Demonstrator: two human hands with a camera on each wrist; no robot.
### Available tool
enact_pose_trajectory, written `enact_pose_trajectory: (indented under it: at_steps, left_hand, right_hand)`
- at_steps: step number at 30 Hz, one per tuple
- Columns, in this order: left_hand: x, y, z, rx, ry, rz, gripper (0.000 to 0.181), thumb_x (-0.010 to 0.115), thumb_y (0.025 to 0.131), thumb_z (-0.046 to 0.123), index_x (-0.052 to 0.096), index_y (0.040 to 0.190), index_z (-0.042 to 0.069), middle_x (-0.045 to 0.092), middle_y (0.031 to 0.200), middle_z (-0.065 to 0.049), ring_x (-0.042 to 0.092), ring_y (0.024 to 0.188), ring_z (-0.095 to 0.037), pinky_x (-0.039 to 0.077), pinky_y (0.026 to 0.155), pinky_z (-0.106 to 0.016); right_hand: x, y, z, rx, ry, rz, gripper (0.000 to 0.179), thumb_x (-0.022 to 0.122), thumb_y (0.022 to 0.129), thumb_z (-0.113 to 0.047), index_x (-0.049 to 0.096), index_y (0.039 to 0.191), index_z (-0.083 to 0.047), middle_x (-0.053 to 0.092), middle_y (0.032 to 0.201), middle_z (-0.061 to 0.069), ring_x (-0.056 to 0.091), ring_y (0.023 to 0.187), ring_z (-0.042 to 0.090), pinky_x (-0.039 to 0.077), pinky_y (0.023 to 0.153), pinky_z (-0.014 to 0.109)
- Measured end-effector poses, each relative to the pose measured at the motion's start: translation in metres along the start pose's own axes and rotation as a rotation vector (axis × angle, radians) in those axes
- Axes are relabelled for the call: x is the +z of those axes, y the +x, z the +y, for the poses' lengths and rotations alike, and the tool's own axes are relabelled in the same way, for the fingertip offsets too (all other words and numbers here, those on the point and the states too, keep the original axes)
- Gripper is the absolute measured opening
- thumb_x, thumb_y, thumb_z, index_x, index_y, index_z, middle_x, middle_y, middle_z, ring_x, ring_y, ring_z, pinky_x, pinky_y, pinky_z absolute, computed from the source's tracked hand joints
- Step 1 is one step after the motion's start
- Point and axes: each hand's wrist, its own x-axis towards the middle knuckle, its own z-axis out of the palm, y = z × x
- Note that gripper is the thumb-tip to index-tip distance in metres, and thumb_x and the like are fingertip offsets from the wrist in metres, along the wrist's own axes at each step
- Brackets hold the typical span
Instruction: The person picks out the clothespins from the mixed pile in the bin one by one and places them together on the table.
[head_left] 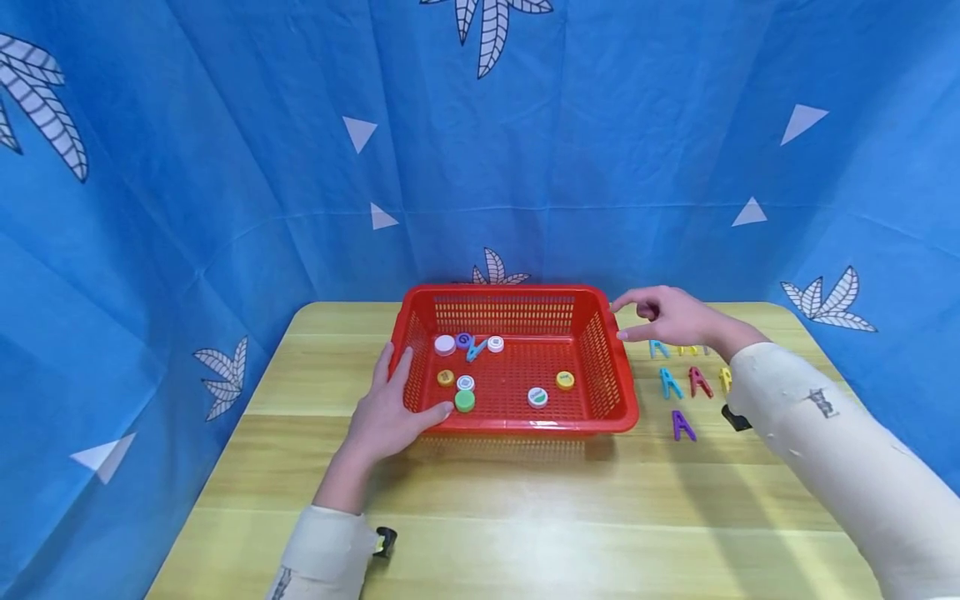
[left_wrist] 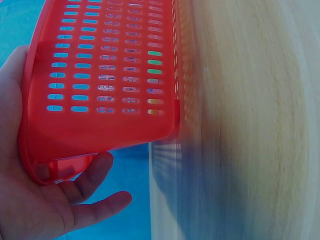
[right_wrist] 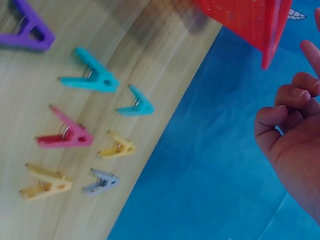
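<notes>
A red plastic basket (head_left: 517,367) stands on the wooden table with several bottle caps and a light-blue clothespin (head_left: 476,349) inside. At its front left corner, my left hand (head_left: 386,417) grips the rim, fingers over the left side and thumb along the front. In the left wrist view, fingertips (left_wrist: 102,162) curl under the rim. My right hand (head_left: 671,317) hovers beside the basket's right rim, forefinger and thumb spread toward it. Nothing is in that hand, and its other fingers bend loosely in the right wrist view.
To the right of the basket lie several clothespins, among them a purple one (head_left: 683,426), a red one (head_left: 701,382) and a turquoise one (head_left: 671,383). My right forearm passes over part of them. A blue patterned curtain (head_left: 600,150) hangs behind the table.
</notes>
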Motion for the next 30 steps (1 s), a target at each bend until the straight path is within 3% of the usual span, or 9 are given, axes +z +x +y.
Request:
enact_pose_trajectory:
  at_steps: [15,23,30]
  left_hand:
    - [-0.002,-0.001,0.0,-0.005,0.001,0.002,0.119,0.086,0.07,0.05,0.016,0.162,0.019,0.004,0.165,-0.005,0.031,0.138,-0.034,0.057,0.081,-0.051]
    - [0.0,-0.001,0.001,0.002,-0.005,0.008,0.119,0.087,0.07,0.048,0.017,0.162,0.019,0.005,0.164,-0.004,0.032,0.137,-0.033,0.057,0.081,-0.051]
    - [0.0,-0.001,0.0,-0.005,0.001,0.009,0.119,0.086,0.07,0.05,0.017,0.162,0.019,0.005,0.165,-0.004,0.032,0.137,-0.033,0.057,0.081,-0.05]
  right_hand:
    - [0.013,0.041,-0.026,-0.037,-0.003,-0.046,0.047,0.079,0.086,-0.038,0.066,0.126,-0.016,0.045,0.069,0.007,0.042,0.063,0.023,0.039,0.062,0.038]
    - [0.018,0.056,-0.041,-0.053,0.025,-0.053,0.045,0.078,0.086,-0.032,0.067,0.125,-0.013,0.042,0.071,0.008,0.044,0.069,0.025,0.04,0.065,0.038]
    - [0.028,0.07,-0.048,-0.065,0.04,-0.058,0.044,0.08,0.085,-0.031,0.068,0.124,-0.016,0.055,0.085,0.008,0.05,0.082,0.026,0.044,0.073,0.04]
